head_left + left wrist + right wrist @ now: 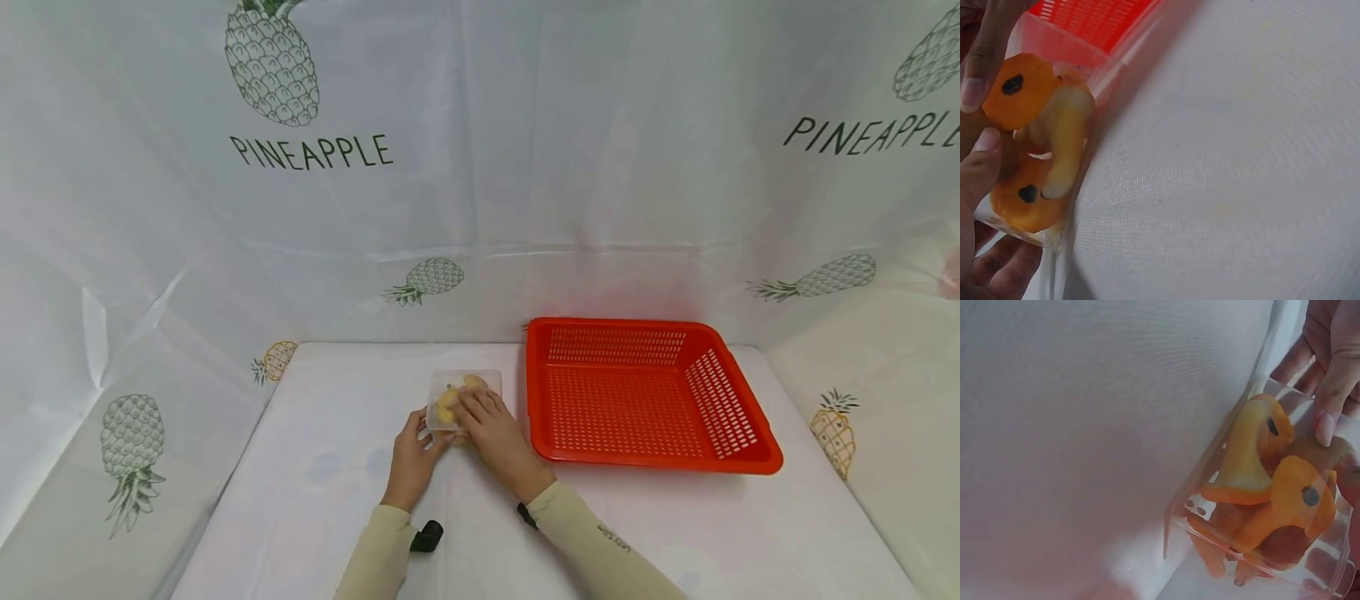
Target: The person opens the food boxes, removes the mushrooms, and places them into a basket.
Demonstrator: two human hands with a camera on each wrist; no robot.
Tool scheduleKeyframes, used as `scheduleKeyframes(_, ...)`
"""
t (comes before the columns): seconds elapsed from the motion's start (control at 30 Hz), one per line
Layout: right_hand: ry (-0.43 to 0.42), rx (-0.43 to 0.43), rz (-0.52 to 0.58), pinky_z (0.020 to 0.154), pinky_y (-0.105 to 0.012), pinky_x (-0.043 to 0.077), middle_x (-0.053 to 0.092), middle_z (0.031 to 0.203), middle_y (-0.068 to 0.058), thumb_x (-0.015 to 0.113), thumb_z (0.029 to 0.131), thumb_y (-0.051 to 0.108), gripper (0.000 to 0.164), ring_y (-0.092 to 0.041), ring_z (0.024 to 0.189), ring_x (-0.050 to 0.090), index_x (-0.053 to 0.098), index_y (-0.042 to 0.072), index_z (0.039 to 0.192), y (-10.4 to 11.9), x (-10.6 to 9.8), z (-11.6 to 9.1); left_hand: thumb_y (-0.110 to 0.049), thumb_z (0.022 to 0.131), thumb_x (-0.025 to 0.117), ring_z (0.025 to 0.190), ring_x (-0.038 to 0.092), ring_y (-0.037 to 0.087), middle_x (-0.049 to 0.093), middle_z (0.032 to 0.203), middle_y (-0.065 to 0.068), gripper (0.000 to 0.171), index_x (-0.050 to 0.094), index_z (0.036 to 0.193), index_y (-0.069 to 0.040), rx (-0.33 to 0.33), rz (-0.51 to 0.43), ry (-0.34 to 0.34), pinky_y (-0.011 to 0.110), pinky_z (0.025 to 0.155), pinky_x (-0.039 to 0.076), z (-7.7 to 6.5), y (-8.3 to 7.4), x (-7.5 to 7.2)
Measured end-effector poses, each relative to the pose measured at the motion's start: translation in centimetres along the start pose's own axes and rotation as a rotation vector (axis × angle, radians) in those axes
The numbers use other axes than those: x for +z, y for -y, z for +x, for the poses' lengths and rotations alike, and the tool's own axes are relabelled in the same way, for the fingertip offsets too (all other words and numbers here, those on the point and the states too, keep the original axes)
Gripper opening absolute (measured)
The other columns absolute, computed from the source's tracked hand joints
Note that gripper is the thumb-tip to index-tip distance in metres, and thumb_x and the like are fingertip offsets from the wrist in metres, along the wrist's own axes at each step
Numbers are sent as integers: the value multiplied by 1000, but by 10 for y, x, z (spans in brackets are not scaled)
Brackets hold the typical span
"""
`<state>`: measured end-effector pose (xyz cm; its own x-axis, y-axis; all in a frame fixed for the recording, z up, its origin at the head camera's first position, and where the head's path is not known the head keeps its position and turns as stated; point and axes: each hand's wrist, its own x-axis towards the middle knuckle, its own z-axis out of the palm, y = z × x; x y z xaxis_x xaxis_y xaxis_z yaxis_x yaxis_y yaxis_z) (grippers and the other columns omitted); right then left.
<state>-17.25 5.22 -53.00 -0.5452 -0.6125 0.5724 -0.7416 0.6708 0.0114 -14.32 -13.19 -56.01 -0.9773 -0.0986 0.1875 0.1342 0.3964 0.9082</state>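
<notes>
A clear plastic box stands on the white table. Several orange and pale-yellow pear-shaped pieces lie in it, some with a dark spot on the end. At the near left corner, my left hand grips the box, its thumb on the inner side and fingers outside the wall. My right hand lies over the right side of the box, fairly straight fingers touching the pieces; its fingertips are partly hidden. A brownish area beside the orange pieces is too blurred to tell in the left wrist view.
A red perforated plastic basket stands close on the right of the box. Behind and at both sides hangs a white curtain with pineapple prints. A small black device sits by the left wrist.
</notes>
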Motion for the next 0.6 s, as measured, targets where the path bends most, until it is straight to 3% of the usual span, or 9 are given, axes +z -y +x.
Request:
scheduleKeyframes(0.2,-1,-5,-44,117,-52,48,66,143,-15,79,92,25,52,-35,134,60,69,6,139,1,0,-1,-1,91,81,134,58,44,59,144,27,57,54,141,4,-36,-19,11,51,105,58,1,-2,0)
scheduleKeyframes(0.6,55,36,-47,122,-51,43,64,147,-12,78,95,20,51,-33,140,56,67,8,142,4,-5,0,-1,92,80,133,58,49,58,143,31,54,54,138,6,-27,-16,0,55,103,58,-1,0,1)
